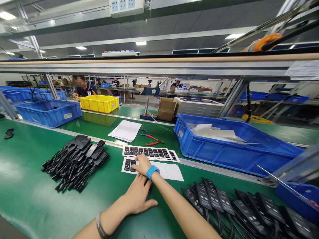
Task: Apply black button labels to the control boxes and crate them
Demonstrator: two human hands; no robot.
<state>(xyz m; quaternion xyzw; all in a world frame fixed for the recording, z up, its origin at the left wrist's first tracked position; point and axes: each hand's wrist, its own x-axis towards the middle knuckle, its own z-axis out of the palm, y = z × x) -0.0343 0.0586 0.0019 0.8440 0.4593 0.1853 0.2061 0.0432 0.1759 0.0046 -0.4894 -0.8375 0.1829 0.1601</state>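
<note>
My right hand (144, 164), with a blue band at the wrist, is over a white sheet of black labels (126, 169). Its thumb and index finger close on a black label (133, 163) near the left end of that sheet; the fingers partly cover it. Just below, my left hand (139, 196) lies with fingers stretched out and thumb spread, its fingertips under the right hand at the sheet's lower edge. A dark band circles the left wrist. Behind, another label sheet (149, 153) holds a row of black labels. The right part of the nearer sheet is blank white.
Black cabled devices lie in a pile (77, 159) at left and another pile (214, 199) at right. Red-and-blue pliers (152, 139) and papers (125, 130) lie behind the labels. Blue bins (236, 149) and a yellow bin (99, 103) stand farther back. A co-worker (84, 88) sits beyond.
</note>
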